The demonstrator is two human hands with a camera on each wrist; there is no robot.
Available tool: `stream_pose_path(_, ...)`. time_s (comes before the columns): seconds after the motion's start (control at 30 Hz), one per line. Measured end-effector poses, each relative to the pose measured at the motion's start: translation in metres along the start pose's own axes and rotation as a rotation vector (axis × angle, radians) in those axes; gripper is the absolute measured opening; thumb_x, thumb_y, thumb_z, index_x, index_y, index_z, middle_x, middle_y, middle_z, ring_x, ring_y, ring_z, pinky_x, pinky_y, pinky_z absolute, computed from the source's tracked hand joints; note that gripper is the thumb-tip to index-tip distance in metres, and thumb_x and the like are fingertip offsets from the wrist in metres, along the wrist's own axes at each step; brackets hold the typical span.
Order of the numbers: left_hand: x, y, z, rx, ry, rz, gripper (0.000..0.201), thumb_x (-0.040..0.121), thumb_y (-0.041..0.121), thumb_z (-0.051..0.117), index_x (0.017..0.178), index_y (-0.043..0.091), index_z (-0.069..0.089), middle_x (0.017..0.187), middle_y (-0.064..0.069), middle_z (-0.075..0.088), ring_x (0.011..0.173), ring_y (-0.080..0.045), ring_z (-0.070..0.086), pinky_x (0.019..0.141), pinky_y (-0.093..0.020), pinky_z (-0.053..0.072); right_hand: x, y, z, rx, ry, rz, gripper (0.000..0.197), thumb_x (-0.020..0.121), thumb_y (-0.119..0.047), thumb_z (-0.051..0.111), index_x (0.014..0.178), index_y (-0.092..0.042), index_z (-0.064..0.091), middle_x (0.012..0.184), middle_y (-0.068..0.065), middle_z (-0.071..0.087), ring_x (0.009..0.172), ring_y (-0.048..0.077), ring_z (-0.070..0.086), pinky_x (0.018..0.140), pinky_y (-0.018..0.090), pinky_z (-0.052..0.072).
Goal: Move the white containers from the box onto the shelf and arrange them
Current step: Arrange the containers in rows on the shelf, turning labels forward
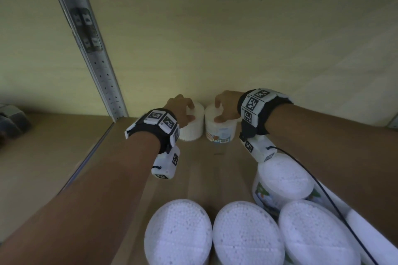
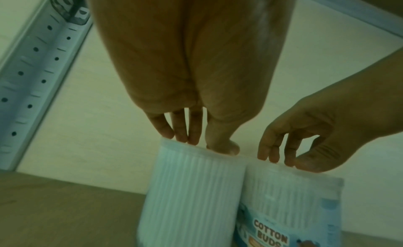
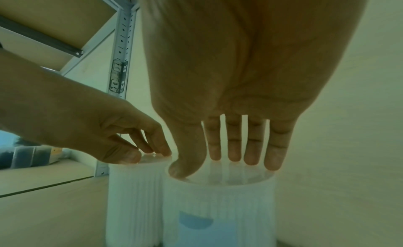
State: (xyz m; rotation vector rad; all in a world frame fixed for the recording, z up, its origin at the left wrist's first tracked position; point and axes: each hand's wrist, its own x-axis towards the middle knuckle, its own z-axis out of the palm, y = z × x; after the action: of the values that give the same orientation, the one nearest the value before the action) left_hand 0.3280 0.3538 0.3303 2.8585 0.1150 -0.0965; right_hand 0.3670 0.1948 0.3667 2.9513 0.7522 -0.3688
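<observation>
Perforated metal upright (image 1: 101,66), pale wall (image 1: 237,28)

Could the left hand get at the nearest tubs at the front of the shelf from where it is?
Probably yes. The left hand only rests fingertips on a back container, and bare shelf lies between it and the front tubs.
</observation>
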Motion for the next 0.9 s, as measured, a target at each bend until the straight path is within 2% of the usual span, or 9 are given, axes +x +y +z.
stream_pose_path(0.17,-0.001,0.003,-0.001,0.029,-0.008,0.004,0.039,0.095,0.028,0.054,0.131,0.015,0.046,0.135,-0.011,0.041,0.125,-0.032,0.041,0.104,-0.043,0.038,-0.007,0.007,-0.003,0.028,0.032,-0.042,0.056,0.086,-0.016,0.068,0.138,-0.014,0.047,0.142,0.008,0.048,0.129,0.024,0.050,0.099,0.029,0.042)
stream_pose_path(0.23,-0.001,0.003,-0.001,0.037,-0.013,0.005,0.040,0.095,0.028,0.054,0.132,0.015,0.046,0.134,-0.012,0.041,0.125,-0.032,0.042,0.104,-0.043,0.039,-0.007,0.007,-0.005,0.026,-0.034,-0.069,0.058,0.089,-0.008,0.062,0.143,-0.015,0.041,0.150,0.009,0.038,0.133,0.025,0.044,0.102,0.029,0.040)
stream_pose_path(0.33,-0.002,0.003,-0.001,0.036,-0.011,0.009,0.040,0.095,0.028,0.054,0.131,0.015,0.046,0.132,-0.011,0.042,0.123,-0.032,0.043,0.103,-0.043,0.039,-0.007,0.007,-0.008,0.015,-0.008,-0.086,0.055,0.091,-0.004,0.052,0.143,-0.021,0.043,0.151,0.008,0.036,0.128,0.030,0.048,0.091,0.029,0.043)
stream_pose_path(0.4,-0.003,0.002,-0.001,0.030,-0.006,0.010,0.039,0.094,0.028,0.055,0.131,0.015,0.047,0.132,-0.011,0.042,0.123,-0.032,0.043,0.103,-0.043,0.040,-0.006,0.007,-0.007,0.017,0.040,-0.063,0.051,0.090,-0.008,0.054,0.140,-0.019,0.047,0.147,0.009,0.041,0.127,0.031,0.049,0.093,0.031,0.044)
stream_pose_path(0.47,-0.004,0.003,-0.001,0.025,-0.007,0.008,0.039,0.095,0.027,0.055,0.131,0.015,0.047,0.132,-0.012,0.042,0.122,-0.032,0.044,0.102,-0.044,0.040,-0.004,0.005,-0.004,-0.013,0.041,-0.016,0.049,0.092,-0.021,0.057,0.139,-0.011,0.047,0.143,0.012,0.045,0.126,0.031,0.049,0.099,0.034,0.044)
stream_pose_path(0.53,-0.004,0.004,-0.001,0.025,-0.008,0.007,0.039,0.095,0.027,0.054,0.131,0.015,0.046,0.132,-0.012,0.042,0.121,-0.033,0.044,0.102,-0.044,0.040,0.000,0.003,-0.001,-0.029,0.002,0.024,0.058,0.094,-0.038,0.055,0.138,-0.003,0.046,0.141,0.014,0.048,0.126,0.029,0.050,0.102,0.034,0.043)
stream_pose_path(0.6,-0.005,0.004,-0.001,0.031,-0.011,0.009,0.039,0.095,0.028,0.054,0.131,0.015,0.046,0.133,-0.012,0.041,0.122,-0.033,0.043,0.103,-0.044,0.040,0.002,0.001,0.001,-0.022,-0.016,0.035,0.066,0.092,-0.046,0.054,0.139,0.000,0.044,0.142,0.014,0.048,0.127,0.028,0.050,0.105,0.033,0.042)
stream_pose_path(0.73,-0.005,0.004,-0.002,0.026,-0.015,0.011,0.038,0.096,0.027,0.053,0.131,0.015,0.046,0.133,-0.012,0.041,0.123,-0.033,0.042,0.103,-0.044,0.039,0.004,0.002,0.001,-0.037,-0.009,0.026,0.066,0.092,-0.046,0.055,0.138,0.000,0.046,0.140,0.015,0.050,0.126,0.028,0.052,0.104,0.034,0.042)
stream_pose_path(0.9,-0.006,0.004,-0.002,0.030,-0.011,0.015,0.039,0.096,0.027,0.053,0.132,0.015,0.046,0.133,-0.012,0.041,0.124,-0.033,0.041,0.103,-0.043,0.039,0.003,0.005,-0.001,-0.056,-0.001,-0.018,0.060,0.092,-0.037,0.058,0.139,-0.002,0.044,0.141,0.015,0.049,0.127,0.030,0.050,0.103,0.036,0.042)
